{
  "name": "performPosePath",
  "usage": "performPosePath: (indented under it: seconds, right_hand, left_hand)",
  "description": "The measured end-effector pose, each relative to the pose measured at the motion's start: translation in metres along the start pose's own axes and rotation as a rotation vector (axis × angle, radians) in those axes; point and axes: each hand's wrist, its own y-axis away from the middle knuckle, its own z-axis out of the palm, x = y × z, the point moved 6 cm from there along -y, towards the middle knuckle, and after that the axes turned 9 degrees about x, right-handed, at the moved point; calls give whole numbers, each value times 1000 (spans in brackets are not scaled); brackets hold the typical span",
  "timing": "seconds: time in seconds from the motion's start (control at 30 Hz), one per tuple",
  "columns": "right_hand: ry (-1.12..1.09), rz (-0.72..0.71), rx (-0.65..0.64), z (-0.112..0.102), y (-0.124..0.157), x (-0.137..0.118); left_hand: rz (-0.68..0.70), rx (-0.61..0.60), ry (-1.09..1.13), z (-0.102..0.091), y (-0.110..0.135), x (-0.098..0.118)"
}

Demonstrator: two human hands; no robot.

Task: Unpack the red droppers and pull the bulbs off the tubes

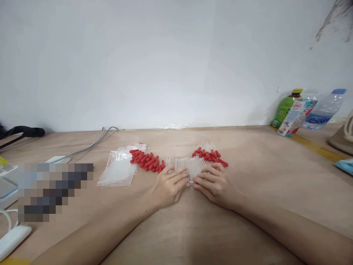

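A row of clear glass droppers with red rubber bulbs (182,163) lies on the bare brown wooden tabletop (248,173), fanned in a shallow arc with the bulbs bunched at its two ends and the clear tubes meeting in the middle. Both hands rest at the near edge of this row, side by side and almost touching each other. The left hand (168,186) lies flat with its fingers spread over the clear tubes, and the right hand (213,184) does the same just beside it; neither hand is closed around anything, the fingertips only press on the tubes.

Just left of the droppers lies a small stack of clear plastic zip bags (119,170), its far corner touching the left bunch of bulbs. Farther left of the droppers, grey cables (91,144) run back toward the white wall (165,62), and a white plastic device (12,239) sits at the near left edge. Well to the right of the droppers, against the wall, stand a green bottle with a yellow cap (285,108), a clear bottle with a red and white label (296,114) and a clear bottle with a blue cap (325,109). Nothing lies between the hands and the droppers.
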Motion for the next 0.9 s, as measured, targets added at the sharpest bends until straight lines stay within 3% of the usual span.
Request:
performPosePath:
  seconds: [0.47, 0.6, 0.73, 0.9]
  right_hand:
    - [32, -92, 49, -10, 6, -4]
    - [30, -72, 55, -18, 7, 5]
    - [61, 172, 151, -33, 10, 46]
    - [52, 694, 175, -37, 34, 117]
  left_hand:
    - [-13, 23, 62, -7, 3, -1]
    - [-41, 37, 50, -12, 6, -9]
    - [-156, 106, -17, -21, 12, -28]
    - [-324, 85, -156, -18, 15, -47]
